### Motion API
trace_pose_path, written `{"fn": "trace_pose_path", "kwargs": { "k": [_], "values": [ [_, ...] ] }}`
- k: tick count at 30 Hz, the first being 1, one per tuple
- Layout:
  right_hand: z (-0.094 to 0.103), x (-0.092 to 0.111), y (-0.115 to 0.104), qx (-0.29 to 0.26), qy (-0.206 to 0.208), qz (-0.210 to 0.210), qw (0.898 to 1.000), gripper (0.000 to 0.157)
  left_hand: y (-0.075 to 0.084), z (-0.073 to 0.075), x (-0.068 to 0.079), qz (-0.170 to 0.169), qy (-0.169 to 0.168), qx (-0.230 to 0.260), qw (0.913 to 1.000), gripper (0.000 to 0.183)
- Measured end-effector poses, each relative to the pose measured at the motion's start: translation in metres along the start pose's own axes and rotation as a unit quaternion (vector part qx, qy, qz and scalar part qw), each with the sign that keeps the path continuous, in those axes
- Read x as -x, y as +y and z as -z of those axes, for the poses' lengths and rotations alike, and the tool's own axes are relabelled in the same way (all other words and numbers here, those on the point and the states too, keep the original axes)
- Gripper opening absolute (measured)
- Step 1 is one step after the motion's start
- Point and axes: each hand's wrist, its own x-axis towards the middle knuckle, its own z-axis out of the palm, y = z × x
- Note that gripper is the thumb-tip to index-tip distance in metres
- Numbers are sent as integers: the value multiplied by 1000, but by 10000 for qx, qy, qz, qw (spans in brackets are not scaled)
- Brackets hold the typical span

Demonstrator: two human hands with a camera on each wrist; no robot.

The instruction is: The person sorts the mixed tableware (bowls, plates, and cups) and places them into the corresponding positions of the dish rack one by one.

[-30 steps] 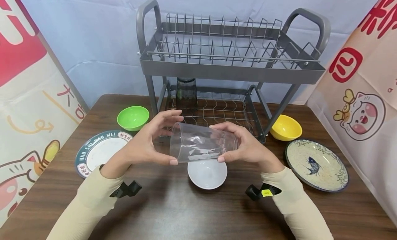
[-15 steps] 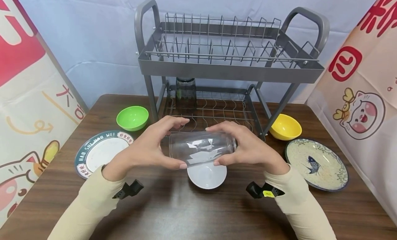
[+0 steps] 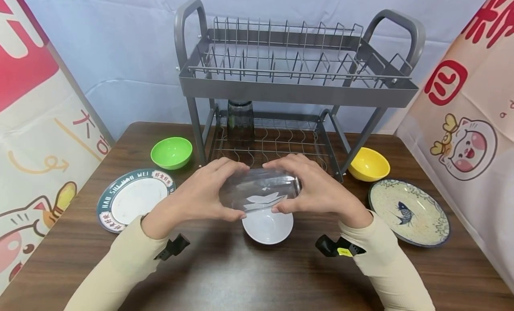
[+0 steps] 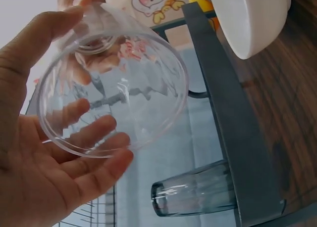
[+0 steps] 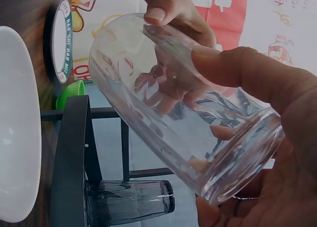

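Observation:
A clear drinking glass [image 3: 261, 190] is held on its side in the air between both hands, its wide mouth toward the left. My right hand [image 3: 317, 186] grips it near its thick base [image 5: 242, 158], thumb in front and fingers behind. At the mouth end, my left hand [image 3: 205, 190] curls round the glass, its thumb near the rim [image 4: 185, 83] and its fingers seen behind it in the left wrist view. Below the glass in the head view, a white bowl [image 3: 268, 230] sits on the table, its back edge partly hidden.
A grey two-tier dish rack [image 3: 297, 94] stands behind, with a dark upside-down glass [image 3: 241, 123] on its lower tier. Left are a green bowl [image 3: 172, 153] and a teal-rimmed plate [image 3: 136, 199]; right are a yellow bowl [image 3: 369, 164] and a fish-patterned plate [image 3: 421, 213]. The wooden table [image 3: 249, 279] holds them.
The glass has come slightly lower and turned a little. My left hand, earlier spread apart at the mouth end, has moved right and closed in on the glass; my right hand keeps its hold.

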Motion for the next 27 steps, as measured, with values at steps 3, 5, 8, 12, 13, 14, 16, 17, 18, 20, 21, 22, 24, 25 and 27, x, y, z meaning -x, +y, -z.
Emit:
{"fn": "trace_pose_path", "kwargs": {
  "k": [3, 5, 8, 12, 13, 14, 16, 17, 18, 20, 21, 22, 24, 25, 27],
  "values": [
    [0, 0, -1, 15, -20, -12, 10000, 71, -2, -1, 0, -64, 55, 1, 10000, 76],
    [0, 1, -1, 17, -12, -12, 10000, 71, -2, -2, -1, -117, 89, -12, 9999, 75],
    [0, 1, -2, 3, 7, -6, 10000, 71, -2, -2, -1, -162, 108, -32, 9998, 76],
    [0, 1, -2, -35, 4, 16, 10000, 72, -2, -2, -1, -188, 83, 6, 9998, 76],
    [0, 0, -2, -40, -9, 21, 10000, 72, -3, -2, -1, -204, 87, 19, 9998, 76],
    [0, 0, -2, -44, -20, 19, 10000, 72, -3, -2, 0, -218, 92, 31, 9997, 75],
    [-1, 0, -2, -37, -31, 20, 10000, 72, -4, -2, 0, -261, 131, 29, 9996, 75],
    [-1, 0, -2, -39, -27, 21, 10000, 73, -4, -2, 0, -293, 163, 17, 9994, 75],
    [0, -1, -2, -46, -17, 21, 10000, 74, -5, -2, 1, -314, 208, 7, 9993, 75],
    [0, -1, -2, -187, 48, -10, 9998, 78, -6, -2, 1, -373, 342, 10, 9987, 74],
    [0, -1, -2, -305, 91, -20, 9995, 81, -6, -2, 1, -403, 426, 28, 9983, 74],
    [0, 0, -1, -423, 147, -22, 9990, 84, -6, -2, 2, -438, 525, 70, 9976, 74],
    [0, 1, 0, -733, 294, -27, 9969, 92, -8, -3, 2, -503, 738, 181, 9958, 74],
    [0, 1, 0, -938, 375, -20, 9949, 95, -8, -3, 2, -537, 853, 242, 9946, 74],
    [-1, 2, 3, -1384, 536, 11, 9889, 100, -10, -4, 2, -592, 1089, 340, 9917, 75]
  ]
}}
